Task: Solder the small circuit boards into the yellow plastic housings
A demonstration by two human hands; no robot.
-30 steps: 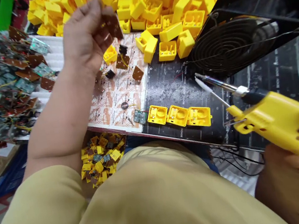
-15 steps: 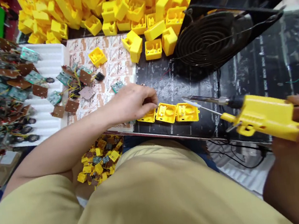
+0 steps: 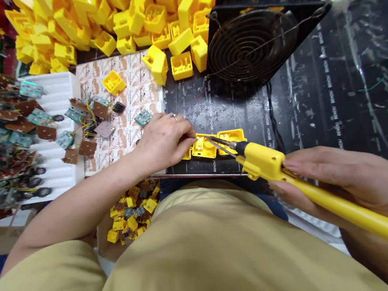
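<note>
My right hand [image 3: 349, 174] is wrapped round the long yellow plastic soldering gun [image 3: 264, 159], its tip over the middle small open yellow plastic housing [image 3: 203, 152]. My left hand [image 3: 167, 138] bends thumb near fingers beside it; whether gripping, I cannot tell.

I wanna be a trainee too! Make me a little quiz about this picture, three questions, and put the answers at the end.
1. Pick one. What does the right hand hold?
A) a hammer
B) a yellow soldering tool
C) a paintbrush

2. True or false: in the picture, the black fan is to the left of the white ribbed tray.

3. Fill in the missing colour: the soldering tool points at a row of small open ____ cases, partly covered by the left hand.

Key: 1. B. 2. False; the fan is to the right of the tray. 3. yellow.
</note>
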